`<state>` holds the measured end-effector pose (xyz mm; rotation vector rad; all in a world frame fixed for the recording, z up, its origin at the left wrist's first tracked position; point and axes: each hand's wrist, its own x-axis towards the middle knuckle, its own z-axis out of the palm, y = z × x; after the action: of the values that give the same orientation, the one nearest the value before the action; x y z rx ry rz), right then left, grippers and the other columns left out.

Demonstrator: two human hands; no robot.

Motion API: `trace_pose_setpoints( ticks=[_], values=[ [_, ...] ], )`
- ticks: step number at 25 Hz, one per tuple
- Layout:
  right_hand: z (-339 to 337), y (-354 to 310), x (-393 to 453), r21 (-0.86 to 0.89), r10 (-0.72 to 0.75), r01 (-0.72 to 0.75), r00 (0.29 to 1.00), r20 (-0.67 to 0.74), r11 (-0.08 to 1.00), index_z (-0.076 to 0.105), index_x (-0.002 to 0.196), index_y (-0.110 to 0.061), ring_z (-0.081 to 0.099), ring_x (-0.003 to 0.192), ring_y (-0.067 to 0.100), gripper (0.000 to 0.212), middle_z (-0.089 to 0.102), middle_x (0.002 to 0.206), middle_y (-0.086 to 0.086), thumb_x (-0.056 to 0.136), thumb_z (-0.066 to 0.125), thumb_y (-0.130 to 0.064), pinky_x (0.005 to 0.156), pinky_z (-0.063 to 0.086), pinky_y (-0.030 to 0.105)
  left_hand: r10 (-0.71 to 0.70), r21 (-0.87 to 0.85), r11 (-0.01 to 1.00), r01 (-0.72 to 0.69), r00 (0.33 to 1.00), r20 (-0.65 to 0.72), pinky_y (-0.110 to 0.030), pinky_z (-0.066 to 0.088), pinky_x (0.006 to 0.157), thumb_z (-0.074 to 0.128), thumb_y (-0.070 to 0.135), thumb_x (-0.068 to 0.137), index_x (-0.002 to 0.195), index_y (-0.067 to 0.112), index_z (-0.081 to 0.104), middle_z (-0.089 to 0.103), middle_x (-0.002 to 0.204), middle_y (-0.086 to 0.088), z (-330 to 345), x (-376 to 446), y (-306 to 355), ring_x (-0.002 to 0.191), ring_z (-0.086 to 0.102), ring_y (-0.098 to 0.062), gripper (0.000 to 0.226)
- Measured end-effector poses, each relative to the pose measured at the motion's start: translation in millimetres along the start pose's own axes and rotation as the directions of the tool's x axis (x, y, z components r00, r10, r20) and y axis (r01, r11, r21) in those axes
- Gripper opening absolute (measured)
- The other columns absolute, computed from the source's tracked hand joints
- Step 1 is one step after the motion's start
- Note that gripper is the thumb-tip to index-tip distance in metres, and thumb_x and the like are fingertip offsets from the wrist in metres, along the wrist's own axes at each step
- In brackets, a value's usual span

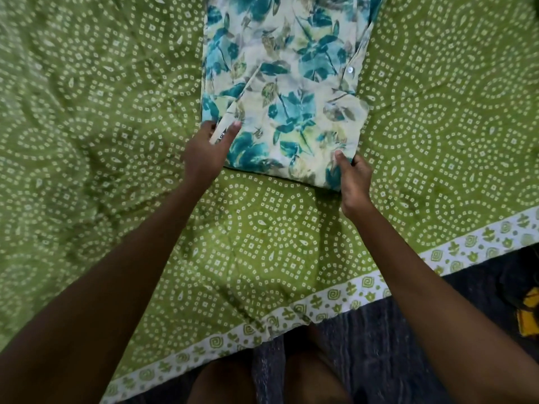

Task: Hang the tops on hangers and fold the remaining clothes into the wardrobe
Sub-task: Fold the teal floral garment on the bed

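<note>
Floral top (288,88), a thin cream cloth printed with teal blossoms and olive leaves, lies flat on the bed, folded into a long strip that runs from your hands up and out of the top of the view. Its near edge is a straight fold lying slightly askew, the right corner closer to you than the left. A small pale button (349,70) sits on the placket along its right edge, and a narrow flap of fabric angles up from the near left corner.

Your left hand (204,158) holds that near left corner, fingers (233,130) curled over the flap with the cloth pinched beneath them. Your right hand (354,182) grips the near right corner, thumb on top and fingers tucked under the edge.

Under the top you have the bedsheet (102,141), green cotton dotted with white squares set in rings, softly rumpled on the left and smoother on the right. Open sheet spreads wide on both sides of the garment and between its near edge and you. The sheet's white border band (318,304), printed with green spirals and sprigs, runs diagonally across the lower part of the view and marks the bed's edge. Below it lies a dark, coarse-looking covering (379,345), and a yellow and black object (529,313) shows at the right margin, too cropped to identify.
</note>
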<state>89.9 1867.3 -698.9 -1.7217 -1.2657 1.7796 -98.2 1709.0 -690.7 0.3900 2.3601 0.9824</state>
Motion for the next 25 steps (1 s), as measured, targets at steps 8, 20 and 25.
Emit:
trace_pose_setpoints(
  ticks=[8,20,25],
  values=[
    [8.0,-4.8,-2.4,-0.082,-0.055,0.061,0.996,0.071,0.995,0.059,0.11,-0.009,0.06,0.077,0.003,0.017,0.063,0.092,-0.005,0.093,0.055,-0.01,0.063,0.049,0.014,-0.031,-0.161,0.987,0.016,0.995,-0.093,-0.029,0.056,0.067,0.06,0.029,0.09,0.104,0.004,0.068,0.068,0.089,-0.011,-7.0,-7.7,-16.5,0.081,0.065,-0.023,0.029],
    [32.7,14.0,-14.1,-0.432,0.024,-0.138,0.966,-0.259,0.891,0.052,0.116,-0.006,0.059,0.101,0.025,0.05,0.062,0.114,0.01,0.082,0.068,-0.039,0.078,0.042,0.027,-0.263,0.226,0.926,0.302,0.946,-0.188,-0.038,0.037,0.098,0.056,0.053,0.086,0.13,0.001,0.04,0.05,0.131,-0.02,13.3,0.6,-1.7,0.121,0.048,-0.034,0.07],
    [3.5,15.1,-34.4,-0.252,0.064,-0.079,0.996,-0.068,0.965,0.067,0.095,-0.014,0.065,0.082,0.016,0.017,0.068,0.094,0.003,0.085,0.069,-0.027,0.078,0.053,0.033,-0.195,-0.077,0.979,0.188,0.975,-0.102,-0.036,0.049,0.087,0.056,0.037,0.092,0.119,0.003,0.058,0.063,0.115,-0.016,2.1,-35.0,-25.2,0.104,0.06,-0.028,0.044]
  ],
)
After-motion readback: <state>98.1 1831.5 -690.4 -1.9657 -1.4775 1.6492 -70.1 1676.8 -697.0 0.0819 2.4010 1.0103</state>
